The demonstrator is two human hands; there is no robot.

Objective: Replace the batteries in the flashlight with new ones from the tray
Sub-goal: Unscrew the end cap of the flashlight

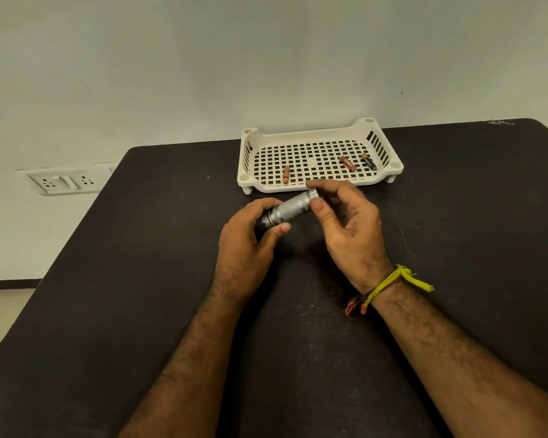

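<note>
**Tail cap under the fingers, batteries waiting**

The left hand (pixel 250 229) curls round the head end of the flashlight (pixel 290 210), held above the dark surface (pixel 140 279). The right hand (pixel 345 222) pinches its tail cap (pixel 313 195) between thumb and fingers. Three batteries (whether fresh, I cannot tell) lie in the tray (pixel 389 167). By my judgement, an early or closing step.

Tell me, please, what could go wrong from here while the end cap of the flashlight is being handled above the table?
The right hand pinches only the small end cap of the flashlight; once loose, it might slip and roll across the table. Old batteries may also slide out of the tilted barrel. The three batteries in the tray look mixed, so a wrong one could be picked.
</note>
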